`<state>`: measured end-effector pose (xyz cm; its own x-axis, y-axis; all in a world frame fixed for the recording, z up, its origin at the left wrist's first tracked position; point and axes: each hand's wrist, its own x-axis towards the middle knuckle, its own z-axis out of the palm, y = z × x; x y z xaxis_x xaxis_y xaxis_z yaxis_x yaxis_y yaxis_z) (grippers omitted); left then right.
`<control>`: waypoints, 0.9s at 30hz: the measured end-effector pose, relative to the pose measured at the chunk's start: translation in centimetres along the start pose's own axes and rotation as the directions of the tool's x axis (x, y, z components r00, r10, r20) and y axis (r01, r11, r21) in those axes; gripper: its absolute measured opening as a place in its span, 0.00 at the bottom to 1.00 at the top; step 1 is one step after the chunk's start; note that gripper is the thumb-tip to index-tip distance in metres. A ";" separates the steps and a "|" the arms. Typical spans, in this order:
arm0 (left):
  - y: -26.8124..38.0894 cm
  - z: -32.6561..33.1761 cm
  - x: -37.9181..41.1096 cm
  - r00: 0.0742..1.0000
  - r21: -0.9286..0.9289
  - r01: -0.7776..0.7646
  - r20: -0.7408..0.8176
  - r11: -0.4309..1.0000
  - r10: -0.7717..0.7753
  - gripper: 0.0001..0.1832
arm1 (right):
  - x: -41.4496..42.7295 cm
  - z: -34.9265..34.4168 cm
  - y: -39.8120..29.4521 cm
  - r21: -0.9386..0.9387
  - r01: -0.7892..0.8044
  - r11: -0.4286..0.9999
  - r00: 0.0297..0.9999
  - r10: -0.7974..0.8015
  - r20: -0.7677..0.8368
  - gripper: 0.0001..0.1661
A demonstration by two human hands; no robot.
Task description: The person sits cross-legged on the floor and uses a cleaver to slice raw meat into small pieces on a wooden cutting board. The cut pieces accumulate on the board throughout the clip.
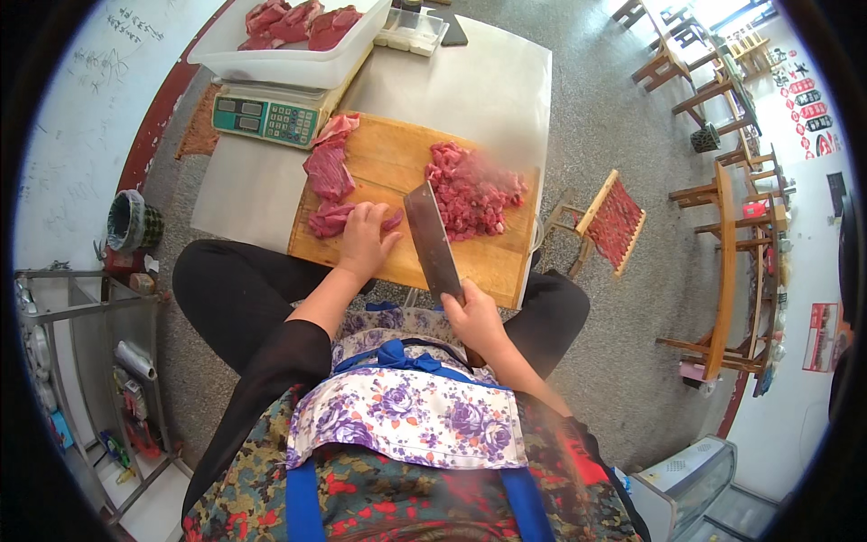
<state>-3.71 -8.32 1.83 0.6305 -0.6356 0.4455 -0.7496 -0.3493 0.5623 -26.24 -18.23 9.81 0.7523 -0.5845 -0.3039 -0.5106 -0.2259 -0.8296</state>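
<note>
My right hand (pixel 473 315) grips the handle of a broad Chinese cleaver (pixel 432 237). Its blade is over the wooden cutting board (pixel 389 159), tip pointing away from me, beside the heap of chopped raw meat (pixel 467 193) on the right. With its fingers, my left hand (pixel 366 237) presses on strips of raw red meat (pixel 328 220) near the board's left front. Just beyond those strips lies a larger slab of meat (pixel 330 169), reaching to the board's far left edge. One strip end shows to the right of my left fingers.
A digital scale (pixel 267 116) at the far left bears a white plastic tub (pixel 284 71) with large meat pieces. Past the board are a clear container (pixel 411 32) and a dark flat object (pixel 452 30). A small wooden stool (pixel 613 220) stands right of the table (pixel 498 74).
</note>
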 end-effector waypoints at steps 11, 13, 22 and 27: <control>-3.2 0.1 -0.4 0.991 -0.145 -0.057 0.111 0.988 0.073 0.07 | 2.3 1.7 -0.7 -0.158 -0.013 0.987 1.000 0.016 0.014 0.14; -3.5 -0.6 -0.4 0.984 -0.154 -0.097 0.132 0.983 0.117 0.07 | 2.3 1.8 -0.5 -0.107 0.011 0.994 1.000 -0.011 0.000 0.13; -2.3 -0.4 -0.7 0.991 -0.098 -0.137 -0.018 0.986 0.136 0.10 | 0.8 2.4 -2.2 -0.416 0.100 0.904 0.994 -0.109 0.004 0.13; -3.4 0.7 -0.9 0.989 -0.147 -0.124 0.060 0.981 0.134 0.13 | 0.2 3.1 -3.1 -0.591 0.088 0.802 0.996 -0.056 0.073 0.12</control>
<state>-1.82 -7.05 -0.99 0.5108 -0.7170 0.4744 -0.7843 -0.1625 0.5987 -23.17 -15.23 10.82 0.8080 -0.5126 -0.2905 -0.5891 -0.6934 -0.4149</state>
